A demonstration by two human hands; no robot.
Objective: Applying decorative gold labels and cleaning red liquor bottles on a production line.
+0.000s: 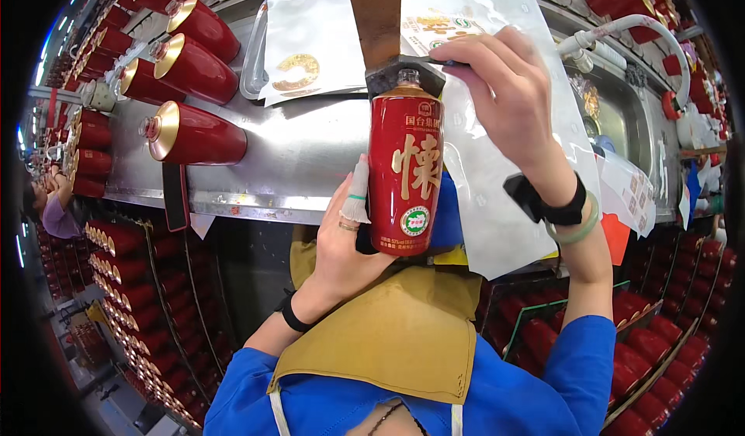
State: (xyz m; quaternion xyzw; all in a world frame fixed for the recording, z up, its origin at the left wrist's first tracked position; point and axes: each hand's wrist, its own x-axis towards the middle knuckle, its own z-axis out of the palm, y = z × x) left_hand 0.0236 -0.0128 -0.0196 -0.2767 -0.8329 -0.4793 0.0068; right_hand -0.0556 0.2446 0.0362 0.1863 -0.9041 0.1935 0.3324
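My left hand [345,251] is closed around the lower side of a red bottle [384,145] with gold characters and a green-and-white round emblem. A white covering wraps one of its fingers. The bottle's clear neck points away from me, against a dark padded block [380,79] at the end of a wooden bar [374,13]. My right hand [512,98] pinches beside the neck, its fingertips on a small dark thing whose kind I cannot make out. Beneath that hand lies a glossy white sheet [497,195] with gold print near its far end.
Several red bottles with gold shoulders [206,133] lie on the metal bench [287,145] at the left. Another printed sheet [310,24] overlaps a metal tray [254,55]. At the right are a sink [632,114] and a curved pipe [648,20]. Racks of bottles [140,304] flank me.
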